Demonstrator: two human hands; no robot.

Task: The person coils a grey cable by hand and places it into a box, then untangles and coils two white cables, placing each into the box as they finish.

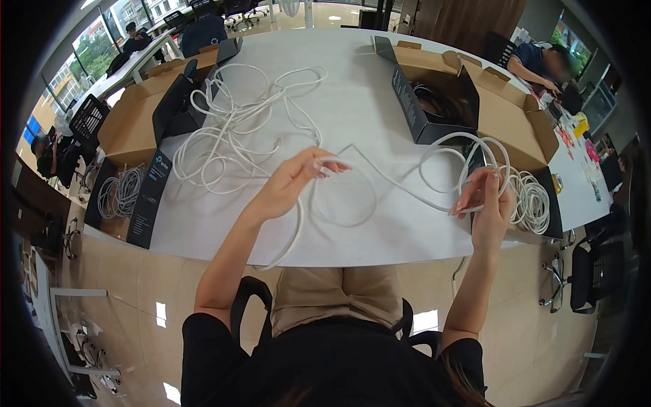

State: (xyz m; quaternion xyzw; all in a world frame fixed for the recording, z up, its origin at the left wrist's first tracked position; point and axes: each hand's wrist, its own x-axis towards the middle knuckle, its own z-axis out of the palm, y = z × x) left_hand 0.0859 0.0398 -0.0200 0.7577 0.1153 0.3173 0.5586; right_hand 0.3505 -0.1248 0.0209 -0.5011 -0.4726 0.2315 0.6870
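Note:
A long white cable [254, 115] lies in a loose tangle on the table, left of centre. My left hand [291, 180] is closed on a stretch of this cable, thumb against fingers, over the table's middle. Large loops of cable [498, 146] hang from my right hand [485, 197], whose fingers are wrapped round them near the right box. Between the hands the cable runs in a bent line across the tabletop, with one round loop below my left hand. One strand drops over the table's front edge.
On the left, an open black box [139, 203] holds a coiled grey-white cable [122, 192]. At right, one open box [437, 102] contains black cable, and another contains a white coil [532, 203]. A person [542, 64] sits at the far right; others sit at the left.

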